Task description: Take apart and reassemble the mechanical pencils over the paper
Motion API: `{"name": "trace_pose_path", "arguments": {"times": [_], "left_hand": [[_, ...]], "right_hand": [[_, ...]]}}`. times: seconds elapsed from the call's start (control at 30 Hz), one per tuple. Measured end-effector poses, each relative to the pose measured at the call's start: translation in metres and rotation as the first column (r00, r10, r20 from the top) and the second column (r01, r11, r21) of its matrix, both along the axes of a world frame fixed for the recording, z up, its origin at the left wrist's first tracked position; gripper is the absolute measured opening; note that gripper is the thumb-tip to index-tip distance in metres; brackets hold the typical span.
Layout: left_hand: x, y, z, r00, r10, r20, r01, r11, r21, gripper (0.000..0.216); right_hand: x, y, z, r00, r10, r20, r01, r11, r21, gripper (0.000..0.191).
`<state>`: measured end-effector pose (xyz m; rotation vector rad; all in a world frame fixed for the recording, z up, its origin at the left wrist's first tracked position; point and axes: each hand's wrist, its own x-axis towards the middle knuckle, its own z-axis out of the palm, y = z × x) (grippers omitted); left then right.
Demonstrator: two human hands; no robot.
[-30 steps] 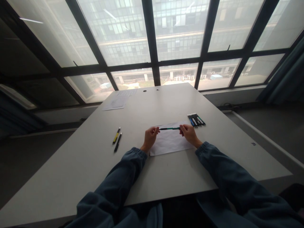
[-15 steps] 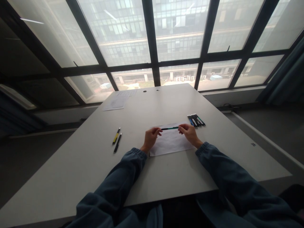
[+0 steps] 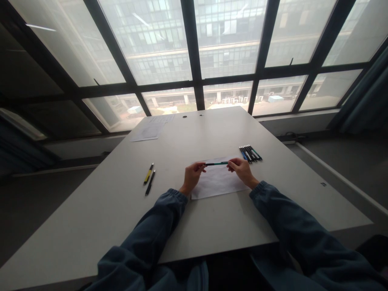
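Note:
Between my two hands a green and black pen (image 3: 216, 163) is held level, over the far part of a white sheet of paper (image 3: 220, 184). My left hand (image 3: 193, 173) pinches its black end. The other end, with the clip, is in the closed fingers of my right hand (image 3: 240, 169). Just beyond my right hand lies a row of several pens (image 3: 251, 153), mostly dark, with a blue one at its left side. Off to the left of my left hand, a yellow and black pen (image 3: 148, 174) and a black pen (image 3: 150, 183) lie side by side.
The white table (image 3: 121, 226) reaches to the large windows. Printed sheets (image 3: 148, 130) lie at its far left. A small dark disc (image 3: 184, 117) and a tiny dark object (image 3: 201, 115) are at the far edge. A small dark mark (image 3: 323, 184) shows at right.

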<state>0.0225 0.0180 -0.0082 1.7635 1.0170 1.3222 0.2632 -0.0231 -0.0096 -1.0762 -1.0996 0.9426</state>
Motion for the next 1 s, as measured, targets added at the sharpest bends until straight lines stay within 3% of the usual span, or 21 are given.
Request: {"name": "trace_pose_path", "arguments": {"times": [0.33, 0.63, 0.9, 1.0], "left_hand": [[0.0003, -0.0030, 0.0048, 0.999, -0.036, 0.037, 0.037, 0.999, -0.040, 0.022], [0.0002, 0.0001, -0.0009, 0.995, -0.064, 0.078, 0.071, 0.993, -0.093, 0.027], [0.0005, 0.0028, -0.0033, 0.997, -0.057, 0.044, 0.058, 0.998, -0.018, 0.038], [-0.0003, 0.0030, -0.0038, 1.000, -0.019, -0.013, 0.020, 0.999, 0.048, 0.028]], "right_hand": [[0.0009, 0.0012, -0.0012, 1.000, -0.001, 0.002, 0.001, 0.999, 0.042, 0.036], [0.0003, 0.0030, -0.0033, 1.000, -0.010, -0.022, 0.011, 0.998, 0.065, 0.034], [0.0010, 0.0034, -0.0021, 0.999, -0.047, -0.024, 0.048, 0.998, 0.049, 0.037], [0.0016, 0.0032, -0.0021, 0.999, -0.046, -0.008, 0.047, 0.998, 0.044, 0.037]]}}
